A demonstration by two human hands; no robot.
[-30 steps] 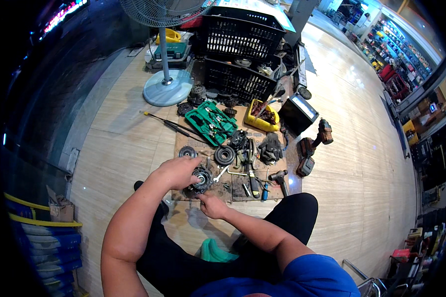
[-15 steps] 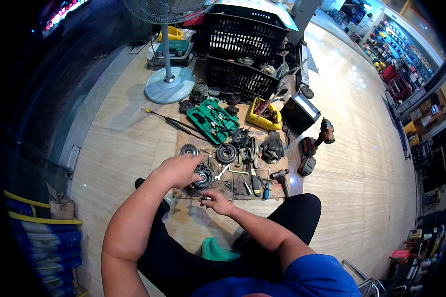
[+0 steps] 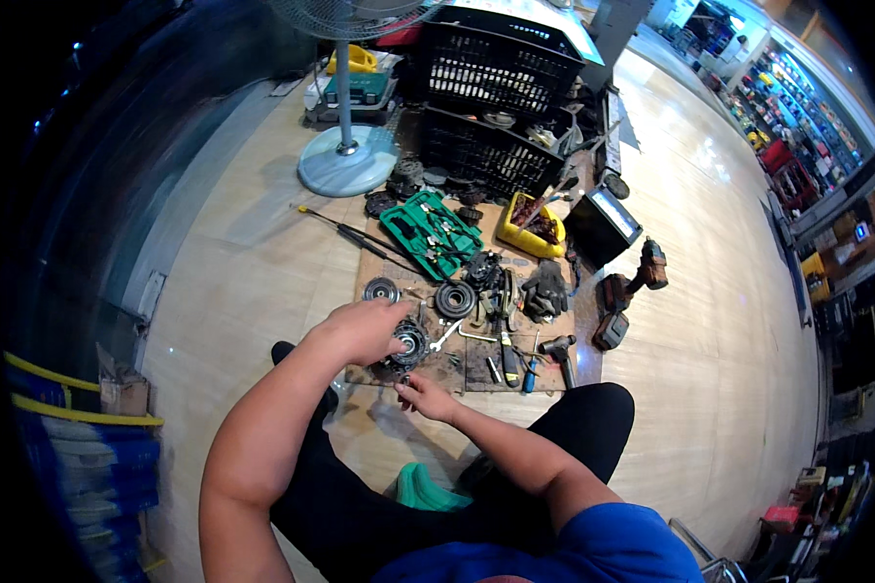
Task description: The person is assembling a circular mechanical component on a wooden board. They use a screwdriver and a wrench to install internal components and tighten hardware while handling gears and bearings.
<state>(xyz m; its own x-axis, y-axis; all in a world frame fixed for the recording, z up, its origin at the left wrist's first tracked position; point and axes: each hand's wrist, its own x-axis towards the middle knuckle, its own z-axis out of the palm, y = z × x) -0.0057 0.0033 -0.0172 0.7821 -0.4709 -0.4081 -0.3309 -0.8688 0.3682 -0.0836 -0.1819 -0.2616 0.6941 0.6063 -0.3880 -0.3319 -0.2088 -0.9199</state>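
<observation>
A greasy round metal part point(image 3: 411, 342), dark with a shiny ring at its centre, stands at the near left of a cardboard sheet point(image 3: 447, 375). My left hand point(image 3: 365, 332) curls over its left and upper side, the thumb on its face. Close to the part's lower edge, my right hand point(image 3: 426, 399) has its fingertips pinched together; whatever they hold is too small to name. Just beyond lie a small pulley point(image 3: 381, 290) and a larger black pulley point(image 3: 454, 300). A wrench point(image 3: 445, 336) rests right of the round part.
Farther back are a green tool case point(image 3: 431, 236), a yellow tub point(image 3: 532, 229), stacked black crates point(image 3: 491, 146) and a fan base point(image 3: 348, 161). Gloves point(image 3: 545, 291), a hammer point(image 3: 560, 356) and a screwdriver point(image 3: 530, 374) lie to the right, with a cordless impact wrench point(image 3: 624, 301) beyond.
The whole view has shifted slightly, moving the scene to the right. My right fingertips have come closer to the round part's lower edge; my left hand stays over it.
</observation>
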